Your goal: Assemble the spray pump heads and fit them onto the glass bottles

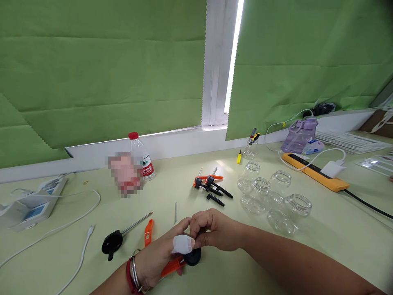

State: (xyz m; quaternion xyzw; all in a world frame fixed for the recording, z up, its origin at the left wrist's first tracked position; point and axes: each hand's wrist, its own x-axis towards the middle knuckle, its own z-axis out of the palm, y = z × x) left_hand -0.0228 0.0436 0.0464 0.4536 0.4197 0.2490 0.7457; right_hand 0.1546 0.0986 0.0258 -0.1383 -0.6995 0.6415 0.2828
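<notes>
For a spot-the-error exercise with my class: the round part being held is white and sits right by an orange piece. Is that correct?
Not quite: the round part being held is black, not white, as the head view shows. It does sit right by an orange piece.

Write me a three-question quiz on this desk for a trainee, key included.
1. True or false: the right hand is touching the bottle.
2. How many clear jars hold no tools?
3. Which hand wears the white wrap? A) left; B) right; C) both.

Key:
1. False; it is at the left hand.
2. Four; a fifth jar holds tools.
3. A; it is on the thumb.
</notes>
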